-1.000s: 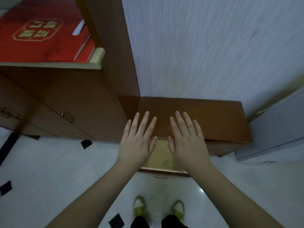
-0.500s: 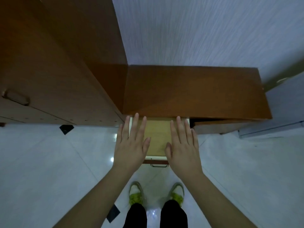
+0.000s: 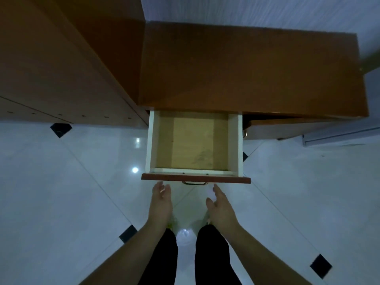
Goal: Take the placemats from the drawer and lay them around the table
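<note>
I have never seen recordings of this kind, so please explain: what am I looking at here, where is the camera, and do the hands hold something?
The camera is worn on a person's head and looks down, so you see their own arms, dark trousers and the white tiled floor. There is no robot. In front stands a brown wooden cabinet with one drawer pulled open. A yellowish flat sheet lies in it; whether it is a placemat I cannot tell. The left hand and right hand hang just before the drawer front, near its metal handle. Both hold nothing.
</note>
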Demonstrator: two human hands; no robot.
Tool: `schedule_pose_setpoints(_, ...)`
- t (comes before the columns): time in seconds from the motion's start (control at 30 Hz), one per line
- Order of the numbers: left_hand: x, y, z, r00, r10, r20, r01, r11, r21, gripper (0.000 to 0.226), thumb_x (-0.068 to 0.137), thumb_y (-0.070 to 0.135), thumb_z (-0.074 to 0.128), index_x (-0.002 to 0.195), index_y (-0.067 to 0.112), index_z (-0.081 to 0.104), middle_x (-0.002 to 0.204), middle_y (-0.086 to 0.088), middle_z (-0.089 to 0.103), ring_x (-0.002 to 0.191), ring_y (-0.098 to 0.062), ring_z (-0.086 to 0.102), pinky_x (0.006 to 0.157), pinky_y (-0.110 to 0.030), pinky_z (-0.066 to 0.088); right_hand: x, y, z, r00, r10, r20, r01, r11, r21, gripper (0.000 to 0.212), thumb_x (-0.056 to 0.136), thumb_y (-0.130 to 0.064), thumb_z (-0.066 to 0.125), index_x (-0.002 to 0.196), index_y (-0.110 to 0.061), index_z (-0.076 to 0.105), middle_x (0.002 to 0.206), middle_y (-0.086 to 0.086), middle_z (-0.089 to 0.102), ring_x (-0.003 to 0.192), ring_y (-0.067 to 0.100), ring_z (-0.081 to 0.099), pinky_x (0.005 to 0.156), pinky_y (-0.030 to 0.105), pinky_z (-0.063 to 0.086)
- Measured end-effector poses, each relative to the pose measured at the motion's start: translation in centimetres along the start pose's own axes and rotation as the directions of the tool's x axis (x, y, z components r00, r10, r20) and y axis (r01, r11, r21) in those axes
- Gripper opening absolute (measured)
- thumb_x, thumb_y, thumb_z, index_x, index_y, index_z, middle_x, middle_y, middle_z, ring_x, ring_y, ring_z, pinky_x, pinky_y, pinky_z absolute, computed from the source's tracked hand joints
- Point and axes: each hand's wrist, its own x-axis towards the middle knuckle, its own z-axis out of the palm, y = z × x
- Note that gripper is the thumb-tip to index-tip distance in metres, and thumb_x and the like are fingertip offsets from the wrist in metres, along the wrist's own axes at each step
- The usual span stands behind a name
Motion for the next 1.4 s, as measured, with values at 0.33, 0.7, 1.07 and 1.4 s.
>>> schedule_pose_setpoints(0.33, 5.2, 1.3, -0.7, 0.927, -0.238, 0.288, 0.372, 0.505, -0.779, 0.067, 0.099, 0.054, 0.046, 0.145, 0.005, 0.041, 0.137, -0.019, 0.054, 0.123, -0.035, 0.055, 0.110, -0.046, 0.039, 4.7, -2.7, 0.0, 0.952, 0.271, 0.145, -0.211, 0.236, 0.949, 0.040, 0.098, -0.024, 0.048, 0.136, -0.013, 0.054, 0.134, 0.007, 0.058, 0.129, 0.019, 0.052, 0.108, 0.034, 0.035)
schedule_pose_setpoints(0.7, 10.2, 9.2, 0.7, 0.931, -0.103, 0.350, 0.358, 0.441, -0.823, 0.073, 0.098, 0.059, 0.043, 0.149, 0.008, 0.038, 0.146, -0.020, 0.048, 0.129, -0.036, 0.049, 0.100, -0.056, 0.044, 10.4, -8.8, -3.8, 0.978, 0.148, 0.148, -0.156, 0.040, 0.987, 0.051, 0.097, -0.036, 0.045, 0.137, -0.004, 0.048, 0.139, 0.015, 0.054, 0.131, 0.025, 0.049, 0.118, 0.039, 0.028)
schedule_pose_setpoints(1.07, 15.6, 17.8, 2.6, 0.926, 0.086, 0.367, 0.293, 0.447, -0.845, 0.083, 0.097, 0.069, 0.024, 0.157, 0.011, 0.021, 0.159, -0.015, 0.032, 0.142, -0.037, 0.037, 0.104, -0.052, 0.039, 16.9, -16.1, -7.6, 0.995, 0.004, 0.100, -0.100, -0.062, 0.993, 0.073, 0.100, -0.050, 0.035, 0.153, -0.003, 0.018, 0.156, 0.017, 0.030, 0.145, 0.029, 0.030, 0.120, 0.042, 0.021)
schedule_pose_setpoints(1.4, 14.7, 16.9, 2.3, 0.933, 0.054, 0.357, 0.254, 0.602, -0.757, 0.079, 0.099, 0.067, 0.014, 0.155, 0.014, 0.029, 0.155, -0.011, 0.040, 0.140, -0.034, 0.040, 0.115, -0.051, 0.032, 17.0, -14.8, -7.8, 0.989, -0.013, 0.149, -0.147, 0.112, 0.983, 0.069, 0.102, -0.052, 0.028, 0.147, -0.001, 0.033, 0.151, 0.018, 0.040, 0.141, 0.028, 0.037, 0.117, 0.041, 0.027)
